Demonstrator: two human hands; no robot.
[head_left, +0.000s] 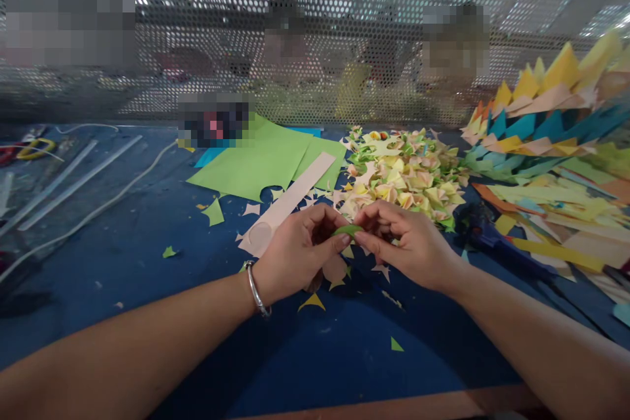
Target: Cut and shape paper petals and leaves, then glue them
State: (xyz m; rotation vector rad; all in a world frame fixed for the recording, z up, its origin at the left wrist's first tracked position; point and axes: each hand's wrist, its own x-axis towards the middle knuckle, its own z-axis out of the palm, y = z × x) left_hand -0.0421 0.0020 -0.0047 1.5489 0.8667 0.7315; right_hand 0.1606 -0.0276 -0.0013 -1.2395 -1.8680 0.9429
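Between my two hands is a small green paper piece, curved or folded, pinched at both ends. My left hand, with a silver bangle at the wrist, grips its left end between thumb and fingers. The thumb and fingertips of my right hand close on its right end. Beside my left hand lies a pale pink paper strip with a round disc on its lower end. Just beyond my hands rises a heap of small folded paper pieces in yellow, pink and green.
Large green paper sheets lie at the back. On the right are a blue glue gun, paper strips and stacked zigzag-edged paper. Clear glue sticks, a white cord and scissors lie left. A perforated metal screen stands behind.
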